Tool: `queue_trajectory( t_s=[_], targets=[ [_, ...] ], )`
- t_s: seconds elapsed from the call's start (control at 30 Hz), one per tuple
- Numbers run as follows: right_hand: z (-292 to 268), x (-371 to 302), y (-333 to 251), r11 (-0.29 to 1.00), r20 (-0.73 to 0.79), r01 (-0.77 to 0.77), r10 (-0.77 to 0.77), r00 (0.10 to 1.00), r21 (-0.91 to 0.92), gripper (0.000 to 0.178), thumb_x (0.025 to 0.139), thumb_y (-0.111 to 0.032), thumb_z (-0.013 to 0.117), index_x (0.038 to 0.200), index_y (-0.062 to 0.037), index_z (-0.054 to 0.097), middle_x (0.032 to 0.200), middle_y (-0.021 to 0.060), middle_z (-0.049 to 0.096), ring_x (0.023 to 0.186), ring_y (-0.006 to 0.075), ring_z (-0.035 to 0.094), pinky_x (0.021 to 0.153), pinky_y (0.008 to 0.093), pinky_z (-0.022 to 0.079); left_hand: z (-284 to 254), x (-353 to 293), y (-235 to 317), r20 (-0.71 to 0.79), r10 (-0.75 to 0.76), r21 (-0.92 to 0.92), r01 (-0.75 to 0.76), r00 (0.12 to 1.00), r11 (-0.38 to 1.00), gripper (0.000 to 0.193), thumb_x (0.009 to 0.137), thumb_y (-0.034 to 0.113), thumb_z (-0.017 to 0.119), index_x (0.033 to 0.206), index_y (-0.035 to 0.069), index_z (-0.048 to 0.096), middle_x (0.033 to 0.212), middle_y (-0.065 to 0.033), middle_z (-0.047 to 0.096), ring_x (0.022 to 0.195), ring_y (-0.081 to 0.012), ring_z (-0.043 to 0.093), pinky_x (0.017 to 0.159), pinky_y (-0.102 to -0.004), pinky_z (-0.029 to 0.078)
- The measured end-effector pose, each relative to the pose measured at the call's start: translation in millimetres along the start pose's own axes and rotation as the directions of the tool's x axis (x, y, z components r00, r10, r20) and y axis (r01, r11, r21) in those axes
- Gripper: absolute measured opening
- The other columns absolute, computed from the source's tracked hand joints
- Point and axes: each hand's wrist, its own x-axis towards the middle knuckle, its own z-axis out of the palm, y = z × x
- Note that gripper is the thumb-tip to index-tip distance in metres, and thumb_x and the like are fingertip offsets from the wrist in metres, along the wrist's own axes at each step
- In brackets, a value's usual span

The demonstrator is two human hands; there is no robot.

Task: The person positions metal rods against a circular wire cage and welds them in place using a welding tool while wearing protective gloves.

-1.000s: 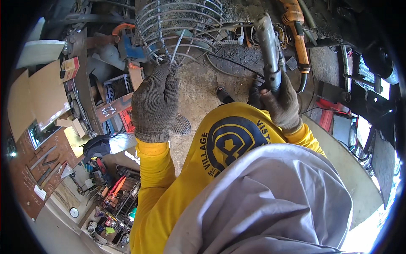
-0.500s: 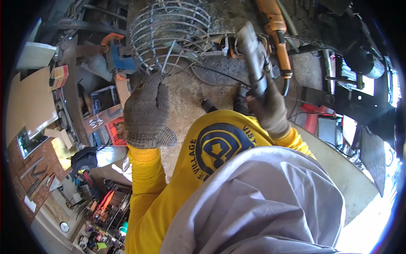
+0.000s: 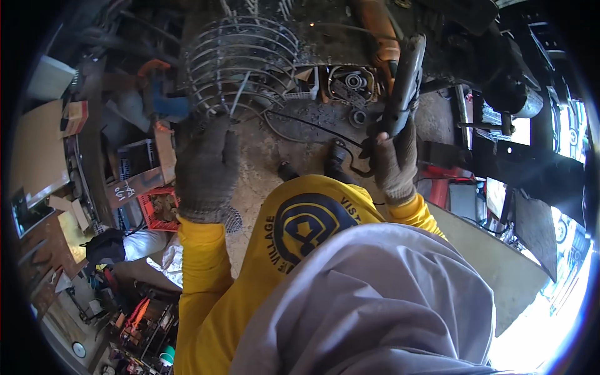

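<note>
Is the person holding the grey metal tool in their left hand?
No: the right hand grips the grey metal tool, while the left hand is at the wire frame.

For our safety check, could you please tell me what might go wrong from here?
The glowing tip of the thin rod at the metal tool in the right hand might scorch something, perhaps the orange power tool that the rod crosses in this view. The black cable lies in front of the feet and could snag one. The wire basket might shift if the left hand, at its near end, knocks it.
</note>
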Motion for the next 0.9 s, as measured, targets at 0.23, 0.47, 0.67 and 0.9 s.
queue_trajectory(
  t_s=[0.23,0.47,0.67,0.9],
  targets=[
    [19.7,48.4,-13.1,0.921,-0.008,0.044,-0.051,0.999,-0.386,0.066,0.094,-0.016,0.062,0.149,0.0033,0.032,0.1,0.0181,0.063,0.081,0.0219,0.065,0.076,0.0355,0.053,5.3,-3.2,-10.7,-0.069,0.096,0.078,-0.091,0.993,0.993,0.026,0.092,0.022,0.065,0.116,0.013,0.065,0.094,-0.0152,0.07,0.085,-0.0343,0.069,0.076,-0.0443,0.056],
    [38.1,71.3,-1.9,0.747,0.033,0.113,-0.121,0.992,-0.656,0.07,0.093,-0.028,0.061,0.15,-0.0007,0.031,0.112,0.0309,0.065,0.103,0.046,0.065,0.09,0.0485,0.051,-0.4,-2.6,-2.0,-0.025,0.041,0.049,-0.04,0.999,0.998,0.025,0.093,0.021,0.068,0.114,0.007,0.068,0.103,-0.0159,0.072,0.09,-0.033,0.071,0.078,-0.0401,0.056],
    [39.9,71.7,-4.7,0.706,0.057,0.085,-0.063,0.996,-0.704,0.069,0.093,-0.028,0.06,0.15,-0.0032,0.031,0.113,0.0328,0.064,0.106,0.0472,0.064,0.091,0.0489,0.05,4.8,-3.0,-7.8,-0.067,0.09,0.044,-0.087,0.994,0.995,0.022,0.092,0.017,0.068,0.112,0.007,0.067,0.1,-0.0155,0.072,0.089,-0.0331,0.07,0.077,-0.0401,0.056],
    [39.3,76.0,-6.8,0.84,-0.005,-0.073,0.083,0.997,-0.538,0.057,0.093,-0.029,0.06,0.136,0.0035,0.044,0.107,0.027,0.066,0.099,0.0451,0.066,0.086,0.049,0.051,4.8,-1.7,-8.2,-0.079,0.111,0.051,-0.107,0.991,0.993,0.02,0.091,0.017,0.069,0.11,0.007,0.068,0.099,-0.0155,0.072,0.087,-0.0334,0.07,0.076,-0.0405,0.056]
  ],
)
